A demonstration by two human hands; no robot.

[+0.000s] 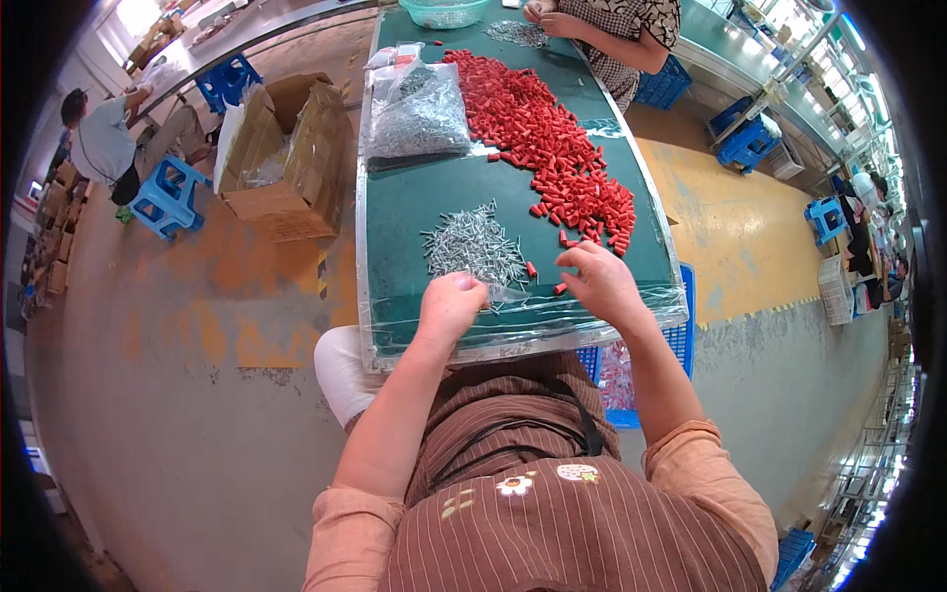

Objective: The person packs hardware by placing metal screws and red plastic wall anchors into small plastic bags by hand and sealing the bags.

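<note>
My left hand (453,303) is closed, pinching a small clear plastic bag (508,294) at the near edge of a loose pile of silver screws (473,245). To its right my right hand (600,281) hovers low over the table, thumb and fingers curved and apart. One red plastic sleeve (560,288), maybe a wall plug, lies by the thumb tip, and another single one sits between the hands beside the screws. Beyond the right hand spreads a long heap of the same red pieces (552,148). What the small bag contains cannot be made out.
A large clear bag of metal screws (419,113) lies on the green table (404,207) at the far left. Across the table, another person's hands (548,18) work by a small metal pile. A blue crate (681,335) stands under the right edge; an open cardboard box (281,163) is left.
</note>
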